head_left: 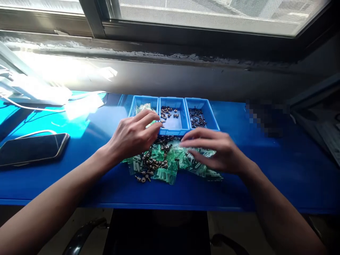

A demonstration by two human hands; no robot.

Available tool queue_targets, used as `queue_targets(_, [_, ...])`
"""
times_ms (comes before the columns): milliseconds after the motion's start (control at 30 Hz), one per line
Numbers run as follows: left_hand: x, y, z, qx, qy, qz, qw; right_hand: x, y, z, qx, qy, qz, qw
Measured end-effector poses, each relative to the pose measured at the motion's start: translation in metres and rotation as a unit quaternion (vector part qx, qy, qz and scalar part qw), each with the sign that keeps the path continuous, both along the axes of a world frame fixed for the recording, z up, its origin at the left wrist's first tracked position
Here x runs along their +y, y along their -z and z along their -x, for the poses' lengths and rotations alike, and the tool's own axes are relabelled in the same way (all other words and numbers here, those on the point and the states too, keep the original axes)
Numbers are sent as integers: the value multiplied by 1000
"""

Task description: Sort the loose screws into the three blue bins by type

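Observation:
My left hand [139, 131] is over the near edge of the left and middle blue bins, its fingers curled together; whatever may be between the fingertips is hidden. Thumb and fingers parted, my right hand [216, 148] hovers over the right side of a mixed pile and shows nothing held. That pile holds small green-tinted plastic bags [166, 175] and loose metal thumbscrews [156, 163]. Similar screws lie in the middle bin [174, 124]. Dark long screws [196, 117] fill part of the right bin, and small bags [143, 107] are in the left bin, partly covered by my left hand.
The blue table [106, 191] stands against a wall under a window. A phone [33, 149] lies at the left, near a white cable [34, 109] and sunlit white objects. A dark blurred object [265, 118] is at the right. Chair armrests show below the table edge.

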State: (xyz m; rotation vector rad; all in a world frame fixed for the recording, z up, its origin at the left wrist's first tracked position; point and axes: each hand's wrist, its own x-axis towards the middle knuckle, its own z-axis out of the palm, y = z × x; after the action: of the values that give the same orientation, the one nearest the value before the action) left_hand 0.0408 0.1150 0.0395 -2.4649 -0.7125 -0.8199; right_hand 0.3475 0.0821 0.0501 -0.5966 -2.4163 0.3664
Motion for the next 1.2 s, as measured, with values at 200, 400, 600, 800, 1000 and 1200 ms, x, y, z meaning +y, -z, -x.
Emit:
queue_targets(200, [-3, 2, -2, 11, -1, 27, 1000, -16, 11, 17, -145, -35, -57, 987])
queue_targets(400, [-1, 3, -3, 15, 9, 42, 999, -17, 7, 17, -140, -42, -19, 989])
queue_targets(600, [1, 5, -4, 4, 12, 30, 999, -24, 6, 19, -198, -16, -48, 979])
queue_targets(800, [3, 8, -2, -3, 27, 32, 999, -22, 9, 15, -177, -37, -22, 983])
queue_targets(1000, [1, 5, -5, -20, 20, 31, 999, -15, 2, 9, -86, -61, 53, 993])
queue_targets(1200, [-7, 0, -9, -62, 1, 71, 996, -25, 3, 20, 27, 62, -4, 998])
